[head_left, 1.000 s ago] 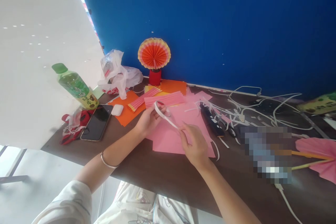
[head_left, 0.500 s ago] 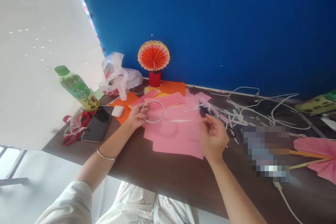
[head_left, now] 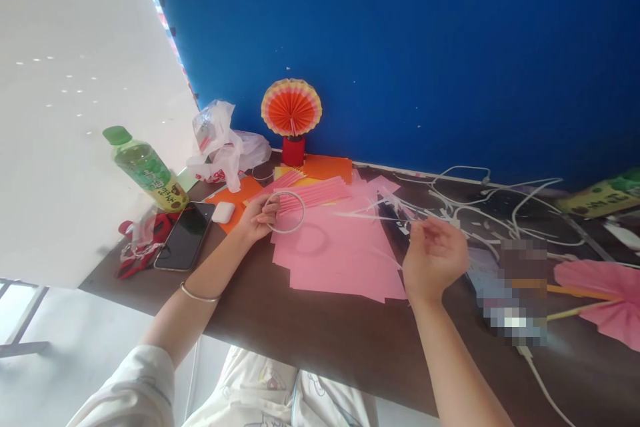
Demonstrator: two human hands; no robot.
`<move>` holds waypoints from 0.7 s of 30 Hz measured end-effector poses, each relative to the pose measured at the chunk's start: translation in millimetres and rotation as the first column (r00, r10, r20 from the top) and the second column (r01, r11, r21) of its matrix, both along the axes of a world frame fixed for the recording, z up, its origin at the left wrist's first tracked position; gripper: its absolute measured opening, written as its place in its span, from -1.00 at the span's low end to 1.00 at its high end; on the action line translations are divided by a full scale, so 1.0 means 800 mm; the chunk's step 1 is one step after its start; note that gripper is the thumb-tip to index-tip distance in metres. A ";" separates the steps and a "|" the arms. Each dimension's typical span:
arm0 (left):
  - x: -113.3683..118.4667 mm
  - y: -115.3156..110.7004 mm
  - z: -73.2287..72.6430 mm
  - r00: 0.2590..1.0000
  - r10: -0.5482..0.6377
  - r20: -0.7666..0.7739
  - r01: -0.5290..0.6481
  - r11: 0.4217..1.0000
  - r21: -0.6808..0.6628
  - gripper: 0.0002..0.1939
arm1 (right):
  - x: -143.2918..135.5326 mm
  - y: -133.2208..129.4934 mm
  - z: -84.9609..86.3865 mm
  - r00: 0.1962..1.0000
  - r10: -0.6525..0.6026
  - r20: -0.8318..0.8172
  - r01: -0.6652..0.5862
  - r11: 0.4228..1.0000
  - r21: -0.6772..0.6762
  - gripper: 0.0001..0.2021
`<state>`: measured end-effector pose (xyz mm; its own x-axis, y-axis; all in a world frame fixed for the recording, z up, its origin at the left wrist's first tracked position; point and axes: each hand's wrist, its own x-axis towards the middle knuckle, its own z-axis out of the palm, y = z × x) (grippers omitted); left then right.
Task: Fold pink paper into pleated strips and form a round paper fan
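Observation:
My left hand (head_left: 260, 217) is closed around one side of a narrow tape roll (head_left: 303, 213), a thin white ring held upright above the pink sheets. My right hand (head_left: 436, 255) pinches the end of a thin white strip (head_left: 367, 216), which stretches leftward over the paper with its far end free. Beneath both, a stack of pink paper (head_left: 340, 260) lies on the dark table. Pleated pink paper (head_left: 317, 195) rests at its back edge. A tangle of white strips (head_left: 390, 203) lies beside my right hand.
A folded paper fan (head_left: 291, 110) stands on a red base at the blue wall. At left are a green bottle (head_left: 147, 170), a phone (head_left: 185, 237), a white earphone case (head_left: 223, 212) and a plastic bag (head_left: 225, 147). White cables (head_left: 517, 213) and a pink paper fan (head_left: 600, 293) lie right.
My right hand has moved right and slightly up, with the white strip now trailing from its fingers. My left hand has shifted slightly left with the tape roll.

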<state>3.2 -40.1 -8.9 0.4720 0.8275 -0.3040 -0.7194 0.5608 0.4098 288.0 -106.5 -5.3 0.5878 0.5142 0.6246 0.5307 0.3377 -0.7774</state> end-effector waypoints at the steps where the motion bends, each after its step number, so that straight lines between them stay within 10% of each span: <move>1: 0.000 0.000 0.000 1.000 -0.014 -0.019 0.014 1.000 0.022 -0.66 | 0.001 0.001 0.000 1.000 -0.007 -0.002 0.007 1.000 0.001 -0.72; 21: 0.006 -0.004 -0.006 0.948 0.029 -0.317 0.036 0.980 0.195 -0.57 | 0.010 0.002 0.003 0.998 -0.060 0.009 0.060 0.998 -0.007 -0.72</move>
<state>8.1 -43.1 -13.3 0.3808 0.8843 -0.2701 -0.5325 0.4485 0.7178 296.2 -104.7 -2.6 0.6121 0.4827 0.6264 0.5568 0.2995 -0.7748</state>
